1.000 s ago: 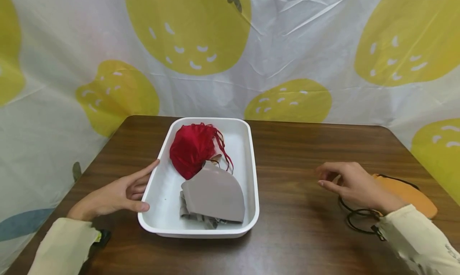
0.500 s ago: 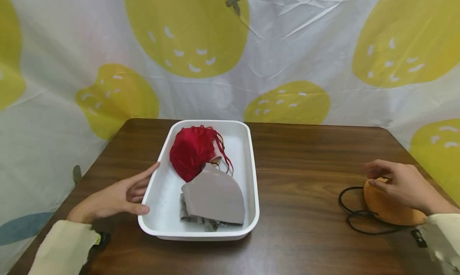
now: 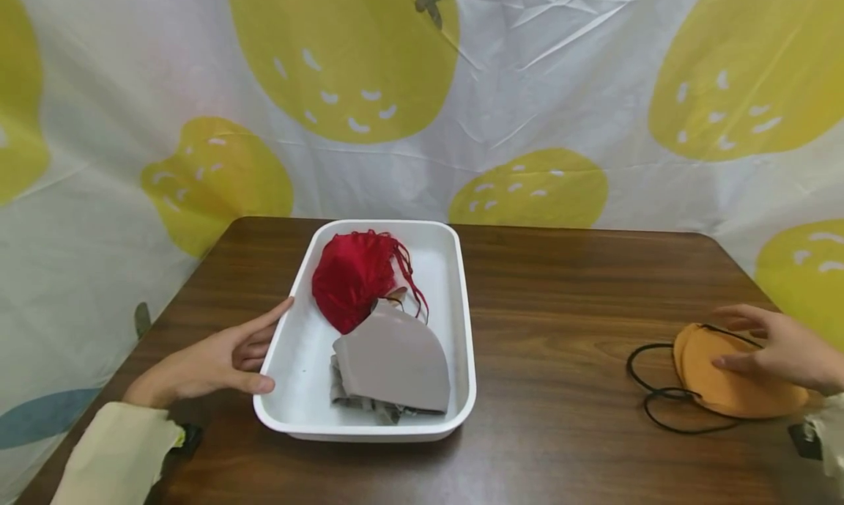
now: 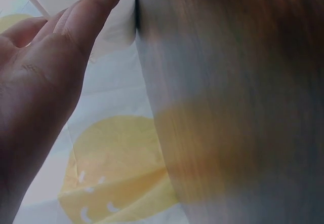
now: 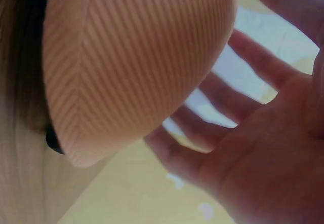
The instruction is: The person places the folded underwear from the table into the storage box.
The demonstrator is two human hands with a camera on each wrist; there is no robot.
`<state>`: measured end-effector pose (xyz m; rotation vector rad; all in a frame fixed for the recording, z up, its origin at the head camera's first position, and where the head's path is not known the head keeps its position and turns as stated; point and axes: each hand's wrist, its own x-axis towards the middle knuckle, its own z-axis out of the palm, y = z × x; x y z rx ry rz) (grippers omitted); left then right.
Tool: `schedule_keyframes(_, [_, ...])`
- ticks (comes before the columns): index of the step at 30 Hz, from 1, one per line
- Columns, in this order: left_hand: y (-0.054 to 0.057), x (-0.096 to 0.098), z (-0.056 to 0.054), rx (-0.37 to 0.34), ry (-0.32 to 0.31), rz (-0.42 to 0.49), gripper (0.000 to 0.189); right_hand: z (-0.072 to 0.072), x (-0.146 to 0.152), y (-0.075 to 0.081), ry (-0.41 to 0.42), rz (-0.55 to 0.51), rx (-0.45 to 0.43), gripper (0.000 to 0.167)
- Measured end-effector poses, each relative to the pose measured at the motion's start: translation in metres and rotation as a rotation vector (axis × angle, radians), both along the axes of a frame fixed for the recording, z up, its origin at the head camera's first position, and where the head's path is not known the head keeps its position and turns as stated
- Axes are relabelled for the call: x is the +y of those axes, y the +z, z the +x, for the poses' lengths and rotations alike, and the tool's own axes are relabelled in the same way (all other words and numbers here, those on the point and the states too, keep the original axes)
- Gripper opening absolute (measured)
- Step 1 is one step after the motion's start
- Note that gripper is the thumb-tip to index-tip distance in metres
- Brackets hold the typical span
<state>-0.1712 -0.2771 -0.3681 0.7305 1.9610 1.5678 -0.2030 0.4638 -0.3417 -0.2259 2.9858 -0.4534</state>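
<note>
My left hand [image 3: 198, 366] rests against the left side of a white rectangular tray [image 3: 466, 322], fingers stretched along its outside and thumb at the rim. Inside the tray lie a shiny red drawstring pouch [image 3: 352, 278] and, nearer me, a grey folded fan-shaped piece [image 3: 398, 358]. At the right, my right hand [image 3: 791, 351] is over an orange half-oval cloth piece [image 3: 702, 377] with black cord loops on its left. In the right wrist view, that piece shows fine ribs and a seam; the fingers [image 5: 223, 97] spread loosely along its edge.
The dark wood-grain table [image 3: 547, 388] extends between the tray and the orange piece. A white curtain [image 3: 395, 175] with large yellow fruit prints hangs behind the table and along its left side.
My right hand has moved rightward from left of the orange piece to over its right part, uncovering its left end and cord loops. The left hand and tray stay in place.
</note>
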Motion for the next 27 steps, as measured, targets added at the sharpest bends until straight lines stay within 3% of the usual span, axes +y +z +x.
schedule_keyframes(9, [0.0, -0.001, 0.0, -0.009, -0.004, 0.005, 0.109, 0.006, 0.014, -0.003, -0.118, 0.029, -0.059, 0.095])
schedule_keyframes(19, [0.0, 0.001, 0.001, 0.001, 0.003, -0.004, 0.109, 0.002, 0.027, -0.014, -0.175, 0.052, -0.152, 0.112])
schedule_keyframes(27, [0.0, 0.001, 0.001, 0.011, 0.012, -0.01, 0.108, 0.003, 0.025, -0.017, -0.219, 0.018, -0.139, 0.107])
